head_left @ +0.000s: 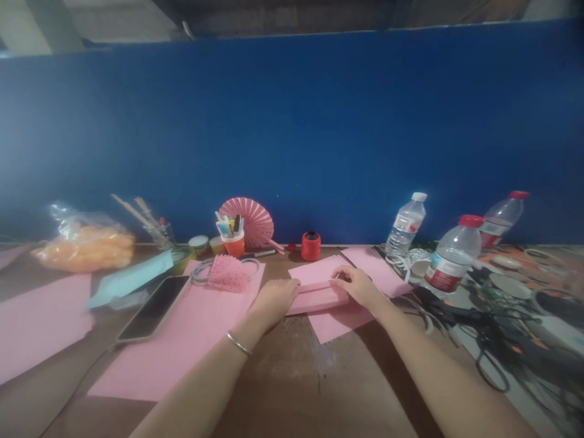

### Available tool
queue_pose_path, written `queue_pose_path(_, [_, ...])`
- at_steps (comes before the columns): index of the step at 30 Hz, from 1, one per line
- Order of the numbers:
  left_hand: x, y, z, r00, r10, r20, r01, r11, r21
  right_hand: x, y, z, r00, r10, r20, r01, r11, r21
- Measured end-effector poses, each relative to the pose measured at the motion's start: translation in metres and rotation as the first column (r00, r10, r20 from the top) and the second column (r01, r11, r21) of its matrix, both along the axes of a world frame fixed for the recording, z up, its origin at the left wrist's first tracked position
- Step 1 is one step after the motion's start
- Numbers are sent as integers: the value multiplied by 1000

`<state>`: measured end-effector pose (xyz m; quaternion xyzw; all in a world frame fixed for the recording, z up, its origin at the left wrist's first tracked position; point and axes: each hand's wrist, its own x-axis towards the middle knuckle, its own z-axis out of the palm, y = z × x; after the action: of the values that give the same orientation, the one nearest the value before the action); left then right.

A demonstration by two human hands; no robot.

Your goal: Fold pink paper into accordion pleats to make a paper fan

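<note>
- The pink paper (319, 297) is lying at the middle of the counter (292, 389), with its centre doubled into a folded band.
- The left hand (275, 299) is gripping the band's left end; the right hand (357, 285) is pinching its right end.
- The paper is appearing light, limp and easily creased; the ends are looking like the safest hold.
- On the right, cables (493, 340) are crowding in; the phone (152, 307) is sitting to the left; bare counter is lying nearer the person.

Near side of both grips: bare tabletop (296, 371), open lane.
Between left grip (274, 301) and right grip (358, 286): pink folded strip (317, 297), held at both ends, fills the gap.
Left of left grip: pink sheet (182, 340) and phone (152, 307), both lying flat.
Beyond: red spool (311, 246), then blue partition (292, 134).
Right of right grip: water bottles (451, 255) and cable tangle (502, 347) block the way.
</note>
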<state>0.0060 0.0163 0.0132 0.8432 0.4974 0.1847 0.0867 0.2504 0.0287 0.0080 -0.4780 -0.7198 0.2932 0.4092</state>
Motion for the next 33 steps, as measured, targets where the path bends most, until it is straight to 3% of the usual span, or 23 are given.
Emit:
queue_pose_path(3, [11,-2,-4,998,-21,-62,21,1000,7,-20,-7,6,997,-69,-38,69,998,8])
queue_pose_path(7, [15,-2,-3,997,-19,-77,25,997,69,-44,-16,9,923,-159,-350,112,982,-151])
queue_pose_path(11, [19,-9,14,992,-60,115,48,994,102,-57,-22,10,671,-264,-693,-5,933,-360])
queue_pose_path(13, [24,-16,25,958,-70,276,53,996,70,-61,-25,12,521,-276,-808,-77,927,-366])
queue_pose_path(15, [30,-21,34,910,-55,410,54,998,12,-65,-28,14,435,-261,-862,-128,929,-347])
queue_pose_path(21, [37,-26,41,810,14,587,126,972,-197,-80,-42,19,468,-170,-867,-243,919,-311])
queue_pose_path(24, [35,-23,38,780,40,625,112,973,-203,-82,-43,21,458,-206,-865,-211,920,-331])
queue_pose_path(29, [34,-18,30,653,155,741,98,953,-286,-79,-41,21,440,-246,-863,-201,910,-362])
queue_pose_path(33, [34,-18,32,663,117,740,109,962,-250,-77,-40,19,445,-203,-872,-210,923,-322])
